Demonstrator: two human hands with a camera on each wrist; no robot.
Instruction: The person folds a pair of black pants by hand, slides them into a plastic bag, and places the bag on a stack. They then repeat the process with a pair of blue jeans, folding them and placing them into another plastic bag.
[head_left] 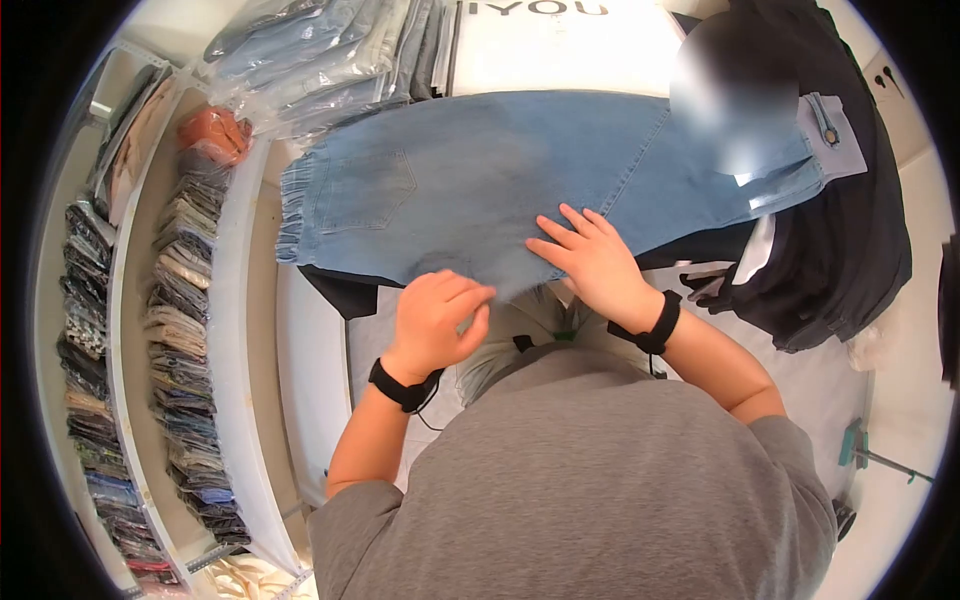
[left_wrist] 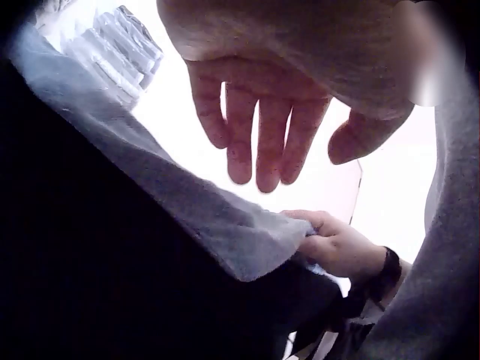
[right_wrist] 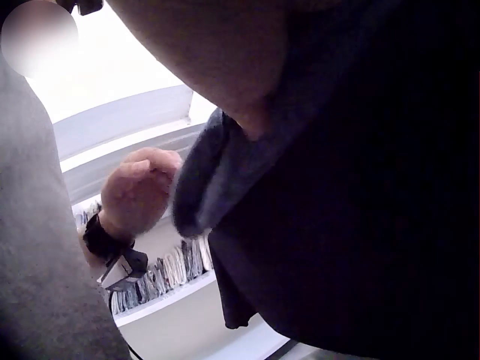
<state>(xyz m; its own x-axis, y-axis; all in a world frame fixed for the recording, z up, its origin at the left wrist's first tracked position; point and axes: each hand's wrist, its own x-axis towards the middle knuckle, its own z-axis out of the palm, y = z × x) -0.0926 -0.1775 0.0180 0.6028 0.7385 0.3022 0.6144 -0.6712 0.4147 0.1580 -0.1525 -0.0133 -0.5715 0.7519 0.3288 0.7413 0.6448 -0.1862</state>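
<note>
Blue denim jeans lie stretched sideways, the gathered elastic waist at the left and a cuff with a buttoned tab at the right. My right hand rests on their near edge, its fingers spread over the denim; in the left wrist view its thumb shows by the fabric edge. Just off that same edge, my left hand hovers beside the jeans. In the left wrist view the left hand holds nothing, its fingers loosely extended and thumb apart. The denim edge hangs below it.
Clear-bagged folded jeans are piled at the back left, beside a white lettered package. Black cloth hangs at the right. Shelves with stacks of bagged garments stand at the left. A grey-shirted torso is close in front.
</note>
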